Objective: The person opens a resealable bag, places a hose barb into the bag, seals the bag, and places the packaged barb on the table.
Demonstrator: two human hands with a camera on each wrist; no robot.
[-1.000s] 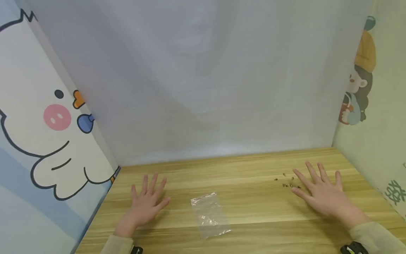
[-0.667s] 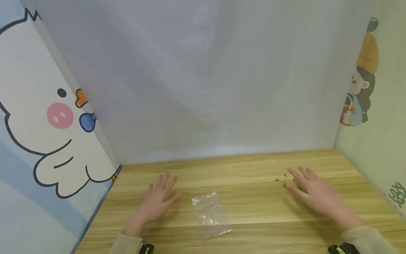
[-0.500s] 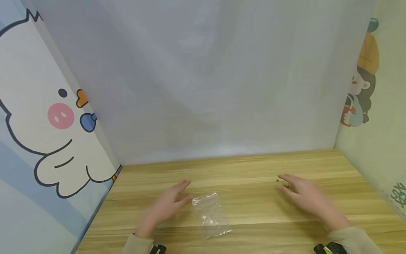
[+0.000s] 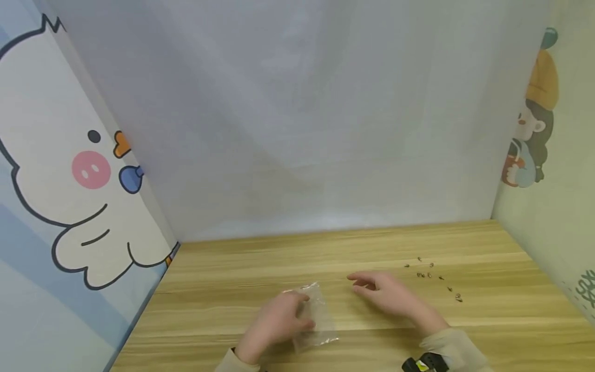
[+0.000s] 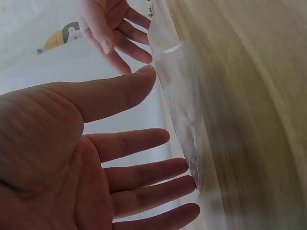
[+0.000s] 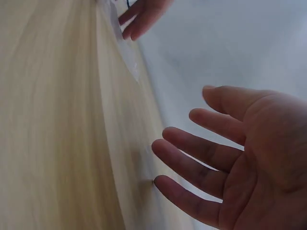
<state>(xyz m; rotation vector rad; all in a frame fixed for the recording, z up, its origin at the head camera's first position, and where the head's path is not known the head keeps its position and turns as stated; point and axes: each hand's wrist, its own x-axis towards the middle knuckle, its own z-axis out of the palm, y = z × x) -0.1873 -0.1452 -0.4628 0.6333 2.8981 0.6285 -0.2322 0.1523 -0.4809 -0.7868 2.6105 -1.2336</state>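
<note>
A clear plastic bag (image 4: 322,320) lies flat on the wooden table. Over its left half hovers my left hand (image 4: 279,323), covering part of it in the head view. In the left wrist view that hand's fingers (image 5: 144,172) are spread and relaxed, the tips close to the bag (image 5: 180,91), nothing in the palm. My right hand (image 4: 386,294) is to the right of the bag, above the table. Its fingers (image 6: 196,153) are loosely bent and hold nothing. Farther right lie several tiny dark metal pieces (image 4: 420,275), too small to make out.
The wood-grain table (image 4: 209,274) is bounded by a grey-white backdrop (image 4: 297,129) behind. A cartoon-printed panel (image 4: 42,129) stands along the left side and a pale green one (image 4: 567,206) along the right. A black wrist device (image 4: 425,363) sits on the right wrist.
Both hands have moved inward. My left hand has come right, over the bag; my right hand has come left, off the small metal pieces, uncovering more of them. The bag has stayed put.
</note>
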